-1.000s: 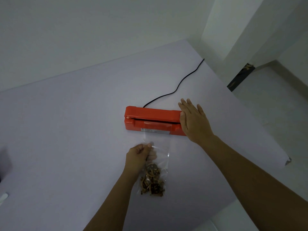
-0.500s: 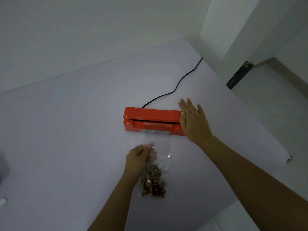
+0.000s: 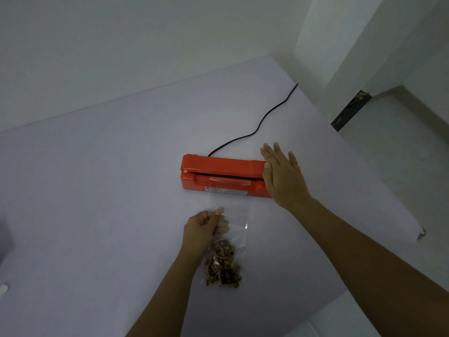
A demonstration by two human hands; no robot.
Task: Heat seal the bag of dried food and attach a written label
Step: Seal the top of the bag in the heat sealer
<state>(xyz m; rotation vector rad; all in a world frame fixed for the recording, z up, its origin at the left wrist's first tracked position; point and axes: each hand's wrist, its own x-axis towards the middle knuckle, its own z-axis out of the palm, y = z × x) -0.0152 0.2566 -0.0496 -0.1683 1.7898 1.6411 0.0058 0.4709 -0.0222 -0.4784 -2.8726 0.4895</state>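
Flat and open, the right hand (image 3: 283,176) presses the red sealer's (image 3: 218,175) end. The left hand (image 3: 202,227) pinches the clear bag (image 3: 233,215), whose mouth lies in the sealer.

the right hand (image 3: 283,177) is covering the red sealer's (image 3: 218,164) right end. the top edge of the clear bag (image 3: 230,215) is lying hidden inside the sealer's slot. the sticker's (image 3: 228,191) print is being too small to read. a white object (image 3: 3,288) is getting cut by the left edge.

Right hand (image 3: 283,181) flat on sealer (image 3: 223,164)
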